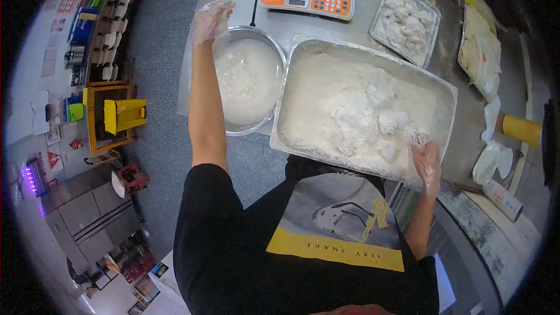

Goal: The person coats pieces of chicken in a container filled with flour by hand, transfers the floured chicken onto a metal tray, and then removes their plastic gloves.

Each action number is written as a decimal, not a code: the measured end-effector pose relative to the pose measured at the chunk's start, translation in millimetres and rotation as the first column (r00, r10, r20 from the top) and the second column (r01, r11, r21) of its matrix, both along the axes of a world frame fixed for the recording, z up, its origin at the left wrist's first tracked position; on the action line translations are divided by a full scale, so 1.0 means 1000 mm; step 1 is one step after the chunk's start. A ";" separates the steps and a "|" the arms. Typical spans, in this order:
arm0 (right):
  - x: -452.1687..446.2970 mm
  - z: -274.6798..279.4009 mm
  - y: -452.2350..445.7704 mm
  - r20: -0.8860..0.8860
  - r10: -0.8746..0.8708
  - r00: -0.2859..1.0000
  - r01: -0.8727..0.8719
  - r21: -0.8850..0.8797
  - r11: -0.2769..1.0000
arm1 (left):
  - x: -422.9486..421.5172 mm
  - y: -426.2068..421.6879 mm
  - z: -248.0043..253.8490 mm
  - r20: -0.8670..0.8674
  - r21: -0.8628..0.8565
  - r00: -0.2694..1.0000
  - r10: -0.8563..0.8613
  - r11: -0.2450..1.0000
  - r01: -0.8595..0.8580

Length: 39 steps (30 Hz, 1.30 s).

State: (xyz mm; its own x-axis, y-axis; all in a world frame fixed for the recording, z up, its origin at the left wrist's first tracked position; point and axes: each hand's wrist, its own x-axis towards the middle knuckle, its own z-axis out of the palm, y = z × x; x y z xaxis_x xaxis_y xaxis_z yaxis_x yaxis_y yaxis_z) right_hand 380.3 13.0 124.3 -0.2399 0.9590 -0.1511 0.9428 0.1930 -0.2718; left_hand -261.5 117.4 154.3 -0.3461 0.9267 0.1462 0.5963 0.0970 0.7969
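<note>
My left hand (213,21), in a clear plastic glove smeared with wet batter, is raised by the far left rim of a round metal bowl (279,108). Its fingers are loosely extended and hold nothing I can see. Milky liquid (245,79) with some bubbles fills the bowl. My right hand (427,163), also gloved, is at the near right corner of a large metal tray (364,46). Flour cakes its fingers, which look spread. White flour (315,93) covers the tray, with several flour-coated lumps (392,121) near the right hand.
A digital scale (306,1) with an orange keypad stands behind the bowl. To the right is a smaller tray (431,55) of floured pieces. A flour-dusted tray (481,52) and a yellow cylinder (521,130) are along the right side. The grey floor (160,157) lies left.
</note>
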 end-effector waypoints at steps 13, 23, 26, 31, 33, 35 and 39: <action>-0.003 -0.011 0.008 -0.049 -0.165 0.985 0.141 -0.326 0.935 | 0.135 -0.062 0.062 0.338 0.029 0.937 0.085 0.994 -0.101; -0.084 -0.072 0.062 -0.048 0.226 0.973 -0.230 -0.324 0.918 | 0.328 -0.047 -0.110 -0.384 0.165 0.820 -0.423 0.843 0.512; -0.067 -0.098 0.056 -0.082 0.397 0.914 -0.406 -0.171 0.898 | 0.358 -0.023 -0.119 -0.597 -0.077 0.616 -0.514 0.801 0.593; -0.055 -0.052 0.051 -0.357 0.053 0.933 -0.175 -0.317 0.932 | 0.370 0.002 -0.112 -0.160 -0.237 0.884 -0.440 0.886 0.398; -0.046 -0.044 0.048 -0.534 -0.142 0.833 -0.106 -0.407 0.907 | 0.374 -0.003 -0.116 -0.032 -0.321 0.931 -0.364 0.886 0.336; -0.039 -0.039 0.045 -0.661 -0.337 0.670 -0.055 -0.498 0.866 | 0.378 -0.003 -0.135 -0.079 -0.271 0.960 -0.268 0.933 0.238; -0.038 -0.036 0.043 -0.479 -0.124 0.869 -0.020 -0.285 0.958 | 0.373 -0.007 -0.108 -0.078 -0.485 0.924 -0.375 0.824 0.294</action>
State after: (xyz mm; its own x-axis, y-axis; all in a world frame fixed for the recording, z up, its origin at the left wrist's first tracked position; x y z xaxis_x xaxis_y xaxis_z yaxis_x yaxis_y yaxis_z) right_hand 342.6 55.9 88.3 -0.3022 0.9101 -0.2836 0.6809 -0.0021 -0.7324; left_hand 111.5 110.4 46.0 -0.0117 0.9555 -0.2948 0.7753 0.1949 0.6008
